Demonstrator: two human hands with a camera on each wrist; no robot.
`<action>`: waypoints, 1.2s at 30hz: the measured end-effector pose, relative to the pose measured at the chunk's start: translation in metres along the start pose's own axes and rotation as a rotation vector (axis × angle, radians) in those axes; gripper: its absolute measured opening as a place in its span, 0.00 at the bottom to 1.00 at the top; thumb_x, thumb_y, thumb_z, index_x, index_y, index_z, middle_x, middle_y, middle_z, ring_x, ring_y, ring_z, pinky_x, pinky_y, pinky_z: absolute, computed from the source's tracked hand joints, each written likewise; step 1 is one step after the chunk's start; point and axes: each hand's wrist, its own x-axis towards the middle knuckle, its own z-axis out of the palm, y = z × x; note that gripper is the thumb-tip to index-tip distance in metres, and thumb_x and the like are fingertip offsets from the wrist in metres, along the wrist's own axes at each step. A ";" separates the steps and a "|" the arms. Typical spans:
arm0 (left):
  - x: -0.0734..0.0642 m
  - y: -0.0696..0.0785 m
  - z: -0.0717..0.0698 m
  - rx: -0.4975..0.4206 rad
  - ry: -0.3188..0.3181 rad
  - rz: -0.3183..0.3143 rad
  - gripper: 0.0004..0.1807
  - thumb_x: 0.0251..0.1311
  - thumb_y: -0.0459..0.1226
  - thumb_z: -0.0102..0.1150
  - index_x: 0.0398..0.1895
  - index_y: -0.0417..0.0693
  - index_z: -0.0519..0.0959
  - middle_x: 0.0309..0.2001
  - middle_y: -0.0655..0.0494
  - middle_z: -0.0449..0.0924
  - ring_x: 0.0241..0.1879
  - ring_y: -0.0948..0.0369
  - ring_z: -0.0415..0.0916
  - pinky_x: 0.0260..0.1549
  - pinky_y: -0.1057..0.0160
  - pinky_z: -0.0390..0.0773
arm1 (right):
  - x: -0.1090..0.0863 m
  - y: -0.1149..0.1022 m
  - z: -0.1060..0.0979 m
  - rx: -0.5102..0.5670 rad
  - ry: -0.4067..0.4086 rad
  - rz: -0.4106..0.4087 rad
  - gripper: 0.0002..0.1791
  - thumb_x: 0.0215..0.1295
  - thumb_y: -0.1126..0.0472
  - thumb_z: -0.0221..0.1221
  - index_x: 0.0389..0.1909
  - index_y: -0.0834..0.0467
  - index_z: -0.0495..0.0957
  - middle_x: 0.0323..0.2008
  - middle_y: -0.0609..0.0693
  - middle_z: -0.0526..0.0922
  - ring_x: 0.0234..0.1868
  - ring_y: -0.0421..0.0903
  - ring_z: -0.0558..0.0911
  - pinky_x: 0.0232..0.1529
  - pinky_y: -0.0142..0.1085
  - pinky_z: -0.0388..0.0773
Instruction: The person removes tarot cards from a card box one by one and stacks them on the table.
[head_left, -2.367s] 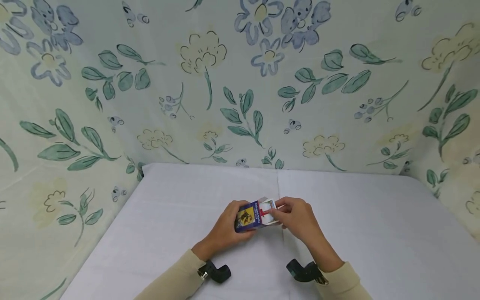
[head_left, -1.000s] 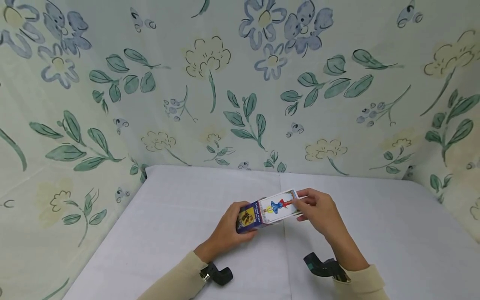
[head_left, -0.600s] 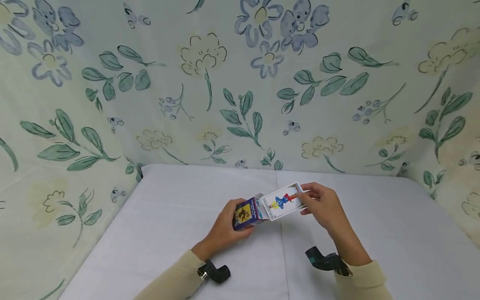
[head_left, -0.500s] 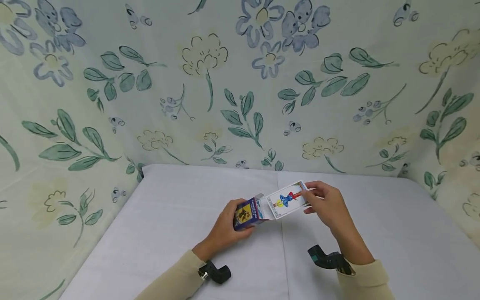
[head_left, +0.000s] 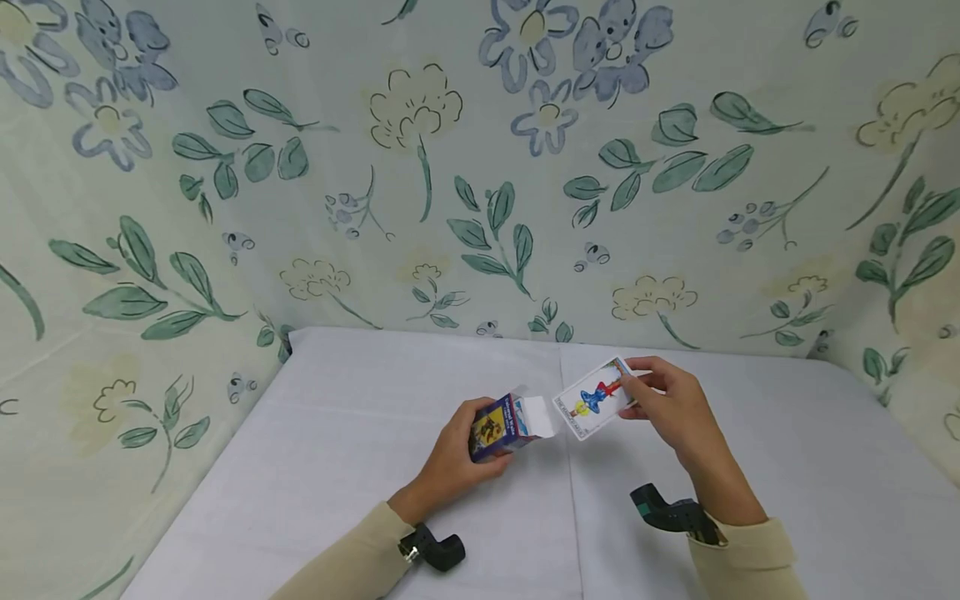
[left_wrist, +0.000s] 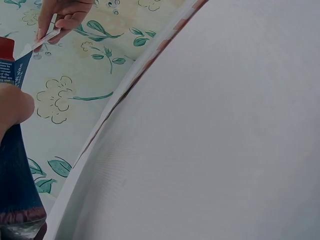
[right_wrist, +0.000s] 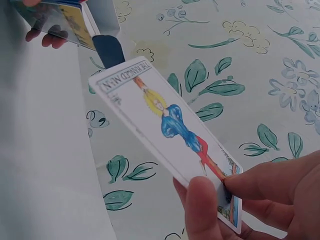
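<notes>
In the head view my left hand [head_left: 450,458] grips a dark blue tarot card box [head_left: 491,429] with a yellow picture on its front. The box's end points right, and its white flap [head_left: 536,417] stands open. To the right of the flap, my right hand [head_left: 671,404] pinches a tarot card [head_left: 588,404] by its far end, with a gap between card and box. The right wrist view shows the card's face [right_wrist: 175,125], lettered "The Hanged Man", with thumb and fingers at one end. In the left wrist view my left thumb [left_wrist: 17,105] lies across the box.
A white cloth [head_left: 337,433] covers the table under both hands. Floral fabric [head_left: 480,250] hangs behind and along the sides. A black camera mount [head_left: 438,550] sits on the left wrist and another mount [head_left: 671,512] on the right.
My right hand has drawn the tarot card out of the box and moved right and slightly up with it, widening the gap. My left hand has kept the box nearly still.
</notes>
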 end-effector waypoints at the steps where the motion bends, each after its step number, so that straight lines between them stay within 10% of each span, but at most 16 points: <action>1: 0.000 0.000 0.000 -0.002 -0.001 -0.001 0.41 0.49 0.44 0.72 0.66 0.54 0.61 0.57 0.59 0.69 0.52 0.63 0.69 0.49 0.61 0.75 | 0.000 0.000 0.000 -0.004 -0.002 0.003 0.22 0.70 0.57 0.56 0.62 0.59 0.71 0.46 0.63 0.74 0.34 0.54 0.85 0.36 0.36 0.81; 36: 0.001 0.003 -0.001 -0.001 -0.021 -0.007 0.41 0.50 0.46 0.72 0.66 0.54 0.61 0.57 0.58 0.70 0.51 0.63 0.69 0.48 0.63 0.75 | 0.015 0.020 -0.010 -0.107 0.073 0.000 0.26 0.66 0.63 0.57 0.65 0.57 0.68 0.44 0.61 0.80 0.41 0.54 0.81 0.45 0.40 0.80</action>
